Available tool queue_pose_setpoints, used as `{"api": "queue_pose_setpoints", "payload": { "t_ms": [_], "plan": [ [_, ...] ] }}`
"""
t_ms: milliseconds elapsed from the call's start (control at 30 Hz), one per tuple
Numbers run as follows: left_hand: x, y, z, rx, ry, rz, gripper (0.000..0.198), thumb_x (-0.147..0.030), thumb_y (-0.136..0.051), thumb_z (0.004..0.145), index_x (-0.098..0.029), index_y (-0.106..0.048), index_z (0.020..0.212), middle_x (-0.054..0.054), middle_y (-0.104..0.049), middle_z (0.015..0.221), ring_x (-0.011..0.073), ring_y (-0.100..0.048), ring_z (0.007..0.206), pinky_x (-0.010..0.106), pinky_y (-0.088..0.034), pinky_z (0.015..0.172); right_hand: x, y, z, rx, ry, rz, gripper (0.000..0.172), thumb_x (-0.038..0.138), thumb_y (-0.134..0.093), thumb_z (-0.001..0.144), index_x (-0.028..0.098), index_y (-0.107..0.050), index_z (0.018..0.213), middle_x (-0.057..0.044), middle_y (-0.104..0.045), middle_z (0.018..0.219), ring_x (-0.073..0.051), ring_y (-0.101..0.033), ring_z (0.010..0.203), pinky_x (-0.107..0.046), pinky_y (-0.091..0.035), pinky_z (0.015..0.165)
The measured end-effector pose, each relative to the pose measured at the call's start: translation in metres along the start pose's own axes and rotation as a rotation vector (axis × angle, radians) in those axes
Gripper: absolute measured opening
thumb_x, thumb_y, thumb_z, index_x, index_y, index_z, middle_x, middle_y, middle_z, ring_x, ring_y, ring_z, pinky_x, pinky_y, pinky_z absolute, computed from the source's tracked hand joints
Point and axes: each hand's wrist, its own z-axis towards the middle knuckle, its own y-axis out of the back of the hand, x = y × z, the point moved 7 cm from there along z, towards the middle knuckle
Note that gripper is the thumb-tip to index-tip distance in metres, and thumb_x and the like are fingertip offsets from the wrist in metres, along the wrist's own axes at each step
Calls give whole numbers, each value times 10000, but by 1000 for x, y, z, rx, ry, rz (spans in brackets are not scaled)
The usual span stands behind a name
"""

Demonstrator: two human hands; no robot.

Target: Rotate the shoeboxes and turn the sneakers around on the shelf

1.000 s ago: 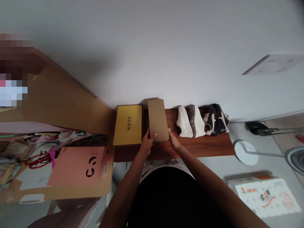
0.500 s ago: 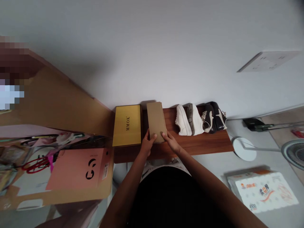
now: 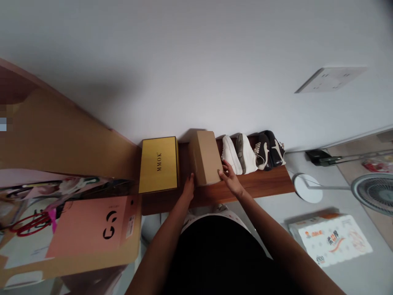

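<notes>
A plain brown cardboard box (image 3: 209,157) is on the dark-red wooden bench (image 3: 260,183), with its top face and left side showing. At its lower left side is my left hand (image 3: 188,188), fingers along that side and partly hidden. My right hand (image 3: 231,179) grips the lower right edge, thumb on top and fingers down the side by the shoes. To the left of the box stands a yellow shoebox (image 3: 159,164) marked MMOK. White sneakers (image 3: 245,153) and black-and-cream sneakers (image 3: 268,149) stand in a row to its right.
At left, a large open carton (image 3: 70,143) and a pink box (image 3: 89,225) lie among red-handled scissors (image 3: 30,223) and clutter. A tissue pack (image 3: 334,239), a white round base (image 3: 308,188) and a fan (image 3: 376,192) are at right. The wall (image 3: 196,61) rises behind the bench.
The cardboard box has turned so its left side now shows, and it lies closer to the white sneakers. My hands have moved farther apart around it. The view has shifted slightly.
</notes>
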Motion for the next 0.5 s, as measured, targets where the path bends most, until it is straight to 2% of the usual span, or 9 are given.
{"api": "queue_pose_setpoints", "payload": {
  "t_ms": [67, 133, 233, 300, 400, 500],
  "plan": [
    [11, -4, -1, 3, 119, -68, 486, -575, -628, 881, -249, -635, 1242, 116, -560, 1463, 260, -496, 1385, 487, -409, 1118, 1, 14, 1, -27, 20, -50, 901, 603, -718, 778, 336, -346, 1554, -102, -508, 1453, -248, -579, 1201, -433, -487, 1035],
    [14, -7, -5, 24, 154, -127, 473, -558, -685, 847, -254, -647, 1207, 113, -589, 1424, 247, -551, 1325, 472, -457, 1073, 2, 25, 3, -36, 32, -108, 842, 598, -702, 790, 320, -409, 1528, -100, -510, 1449, -238, -590, 1150, -424, -500, 1010],
    [7, -7, -11, 75, 91, -178, 496, -525, -789, 762, -248, -661, 1154, 118, -630, 1359, 246, -586, 1269, 459, -514, 998, 0, 35, 5, -37, 40, -168, 779, 622, -671, 797, 286, -502, 1479, -93, -539, 1439, -241, -593, 1131, -439, -485, 1034],
    [1, -3, -17, 74, 39, -177, 498, -506, -821, 728, -240, -675, 1122, 110, -656, 1318, 250, -594, 1250, 446, -531, 969, -2, 39, 7, -51, 53, -177, 773, 654, -661, 785, 271, -548, 1446, -84, -571, 1423, -266, -567, 1213, -460, -436, 1098],
    [-9, 5, -27, 39, -28, -161, 485, -471, -840, 710, -244, -700, 1115, 95, -679, 1292, 249, -596, 1243, 409, -530, 955, -7, 41, 10, -67, 35, -147, 778, 715, -659, 755, 259, -615, 1384, -69, -601, 1418, -304, -467, 1371, -488, -324, 1191],
    [-19, 11, -36, -40, -65, -135, 493, -427, -840, 719, -267, -702, 1165, 80, -687, 1294, 229, -610, 1230, 373, -520, 952, -16, 38, 13, -20, -78, -82, 781, 742, -648, 763, 239, -639, 1361, -77, -622, 1405, -326, -454, 1400, -512, -295, 1212]
  ]
}}
